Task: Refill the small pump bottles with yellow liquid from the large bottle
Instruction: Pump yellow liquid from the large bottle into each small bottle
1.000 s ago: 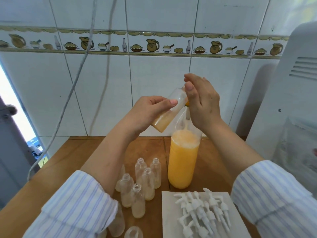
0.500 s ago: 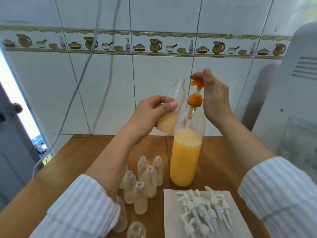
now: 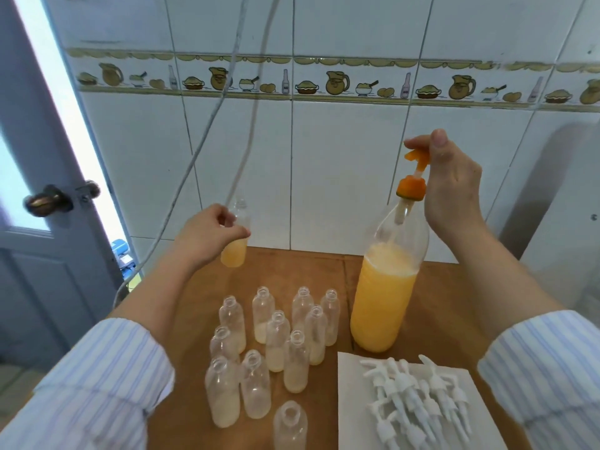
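A large clear bottle (image 3: 384, 306) about half full of yellow liquid stands on the wooden table (image 3: 438, 303), with an orange pump (image 3: 412, 186) on its neck. My right hand (image 3: 451, 186) pinches the raised pump head between thumb and forefinger. My left hand (image 3: 207, 235) grips a small clear bottle (image 3: 234, 251), upright and uncapped, with yellow liquid in its lower part, held above the table's far left. Several small open bottles (image 3: 279, 342) stand grouped in the middle, some with pale liquid at the bottom.
Several white pump heads (image 3: 418, 401) lie piled on a white sheet (image 3: 349, 417) at the front right. White cords (image 3: 201, 138) hang down the tiled wall. A door with a knob (image 3: 48, 199) is at the left. A white appliance (image 3: 571, 222) stands at the right.
My left hand carried the small bottle away from the pump spout, leftward and down, turning it upright. The pump head has risen under my right hand. The view shifted left.
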